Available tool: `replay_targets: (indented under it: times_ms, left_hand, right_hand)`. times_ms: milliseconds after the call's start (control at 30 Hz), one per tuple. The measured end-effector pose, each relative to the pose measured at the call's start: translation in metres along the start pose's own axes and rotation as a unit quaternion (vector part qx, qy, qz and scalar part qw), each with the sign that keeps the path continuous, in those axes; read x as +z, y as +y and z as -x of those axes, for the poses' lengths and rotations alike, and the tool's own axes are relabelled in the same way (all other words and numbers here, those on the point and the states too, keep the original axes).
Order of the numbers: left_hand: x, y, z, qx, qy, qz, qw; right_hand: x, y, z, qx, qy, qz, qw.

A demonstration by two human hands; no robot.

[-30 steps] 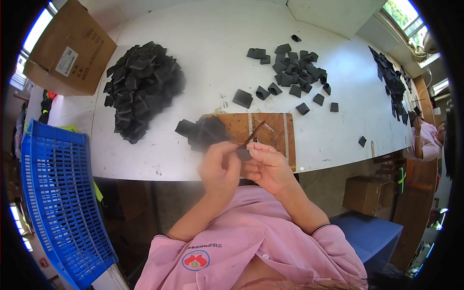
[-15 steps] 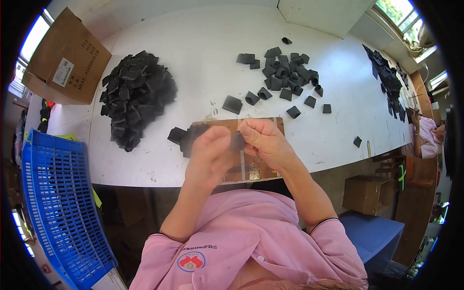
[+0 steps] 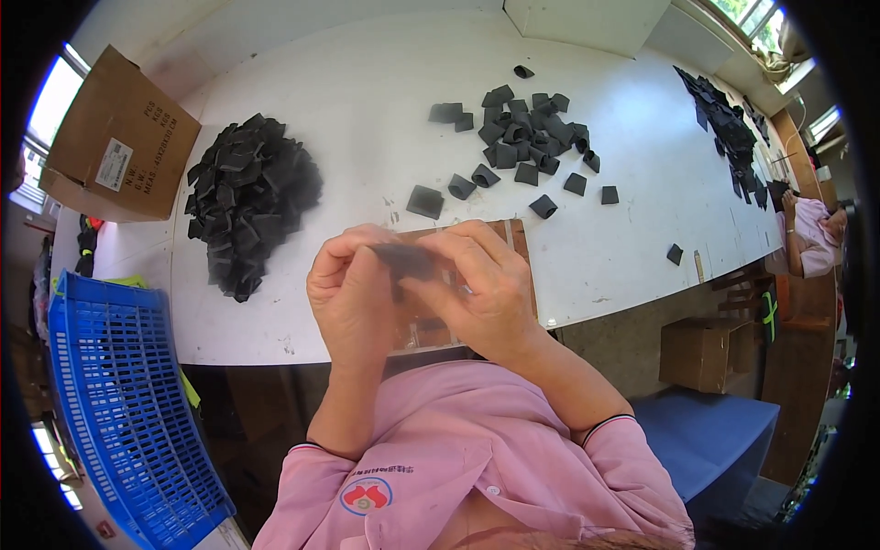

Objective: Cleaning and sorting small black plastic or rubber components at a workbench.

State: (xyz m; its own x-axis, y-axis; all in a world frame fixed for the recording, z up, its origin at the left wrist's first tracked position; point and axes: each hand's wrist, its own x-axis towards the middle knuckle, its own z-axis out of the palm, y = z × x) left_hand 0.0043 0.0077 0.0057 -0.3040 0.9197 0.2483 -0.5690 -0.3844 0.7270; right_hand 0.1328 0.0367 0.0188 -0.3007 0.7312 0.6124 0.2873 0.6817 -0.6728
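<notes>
Between my hands, over a brown board [image 3: 518,247] at the table's near edge, is a small black fabric piece [image 3: 403,260], a little blurred. My left hand [image 3: 350,289] pinches its left end between thumb and fingers. My right hand [image 3: 481,284] grips the other end, thumb below and fingers above. To the left lies a large heap of flat black pieces [image 3: 247,202]. Beyond the board, several black pieces folded into short loops [image 3: 527,133] are scattered, some with their open ends showing.
The white table [image 3: 367,119] carries a brown cardboard box [image 3: 119,137] at the far left. A blue plastic crate [image 3: 128,403] stands left of me, a blue seat [image 3: 701,449] to the right. Another black heap [image 3: 724,128] lies far right, near another person [image 3: 811,234].
Both hands have shifted left and come together on the black piece, which now spans between them. The view has tilted slightly. The loose pieces beside the left hand are now hidden.
</notes>
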Motion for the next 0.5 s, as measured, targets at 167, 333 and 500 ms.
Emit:
replay_targets:
  times_ms: [167, 333, 500]
  left_hand:
    - [-0.007, -0.002, 0.005, -0.027, 0.032, 0.020, 0.999]
    - [-0.013, -0.003, 0.008, -0.004, -0.005, -0.076, 0.997]
    - [0.001, 0.007, 0.003, -0.007, -0.026, -0.156, 0.987]
  right_hand:
    - [-0.007, -0.011, -0.009, 0.045, -0.045, -0.045, 0.997]
    - [-0.003, 0.004, -0.002, -0.020, 0.013, -0.024, 0.999]
    - [0.003, 0.012, 0.006, -0.024, 0.044, -0.040, 0.998]
